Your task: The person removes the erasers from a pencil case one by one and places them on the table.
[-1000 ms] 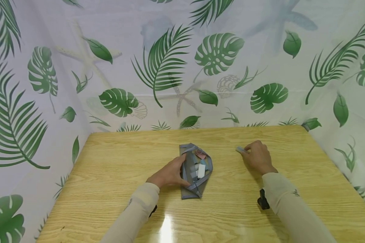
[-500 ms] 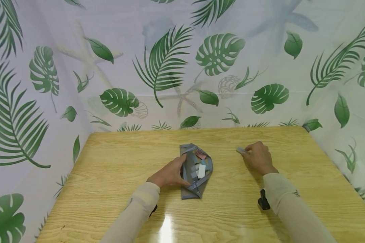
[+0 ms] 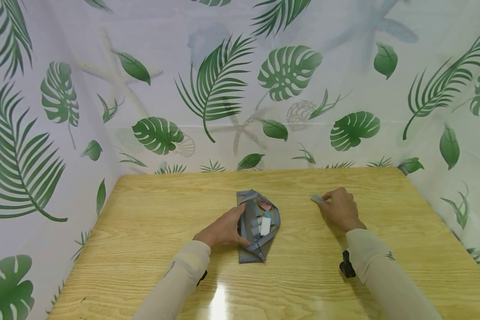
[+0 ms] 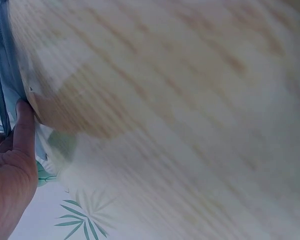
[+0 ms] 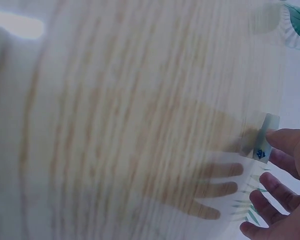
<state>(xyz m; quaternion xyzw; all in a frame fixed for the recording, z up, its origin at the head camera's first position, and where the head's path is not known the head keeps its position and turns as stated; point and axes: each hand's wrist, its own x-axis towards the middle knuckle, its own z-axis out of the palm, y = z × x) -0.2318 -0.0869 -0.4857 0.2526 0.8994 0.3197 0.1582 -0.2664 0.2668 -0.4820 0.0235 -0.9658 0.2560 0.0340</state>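
Your left hand (image 3: 226,226) grips a grey mesh pouch (image 3: 249,221), likely bracing it open; your right hand (image 3: 339,208) pinches a flat, pale-blue bar (image 5: 263,141).

- are any words showing clearly?
- none: illegible lettering is running along the left sleeve (image 3: 175,280), a dark mark is sitting on the right sleeve (image 3: 388,275), a blue one on the strip (image 5: 266,136).
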